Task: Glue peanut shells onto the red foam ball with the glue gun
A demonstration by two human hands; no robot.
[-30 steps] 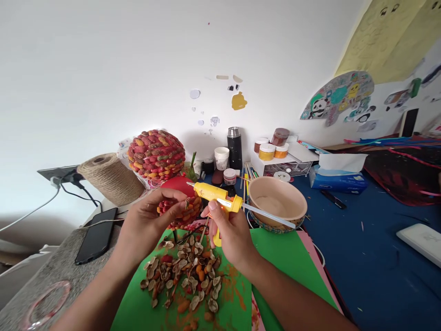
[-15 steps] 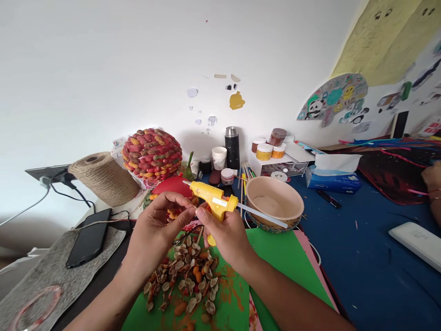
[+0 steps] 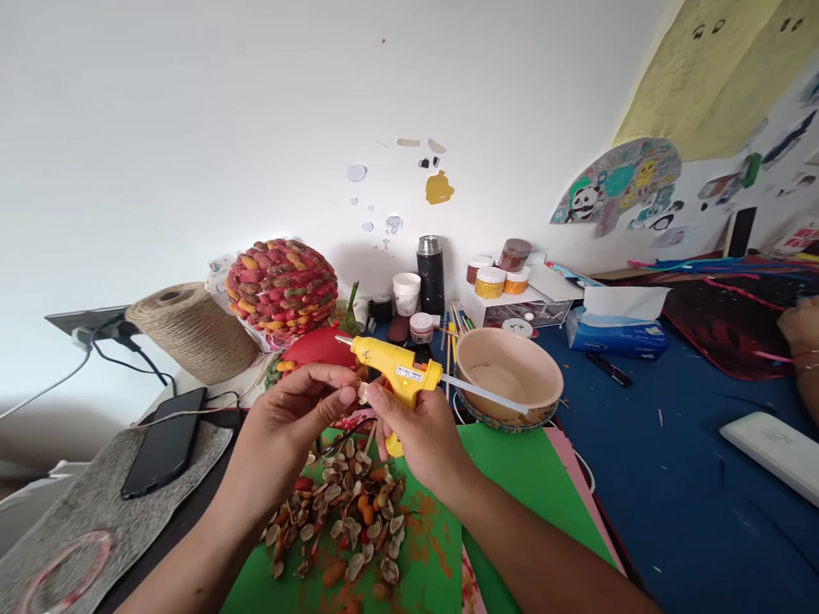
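A yellow hot glue gun [image 3: 387, 360] rests in my right hand [image 3: 426, 431], its nozzle pointing left and a clear glue stick [image 3: 490, 396] jutting out the back. The thumb and fingertips of my left hand [image 3: 287, 422] pinch a small pale peanut shell [image 3: 363, 392], which the right thumb also seems to touch. Below both hands, a heap of peanut shells [image 3: 349, 503], some painted orange or red, lies on a green sheet [image 3: 441, 563]. Just behind the left fingers sits a red rounded object [image 3: 320, 351], partly covered.
A peach bowl [image 3: 512, 367] stands right of the glue gun. Behind are a shell-covered ball [image 3: 281, 286], a twine spool [image 3: 192, 333], a black thermos [image 3: 431, 277], paper cups [image 3: 407, 294] and paint jars [image 3: 490, 281]. A phone [image 3: 165, 443] lies left; another person's hand [image 3: 799, 328] shows far right.
The pale shell between my fingertips shows more plainly now, the left fingers having shifted slightly. The glue gun stays in my right hand, nearly in the same place.
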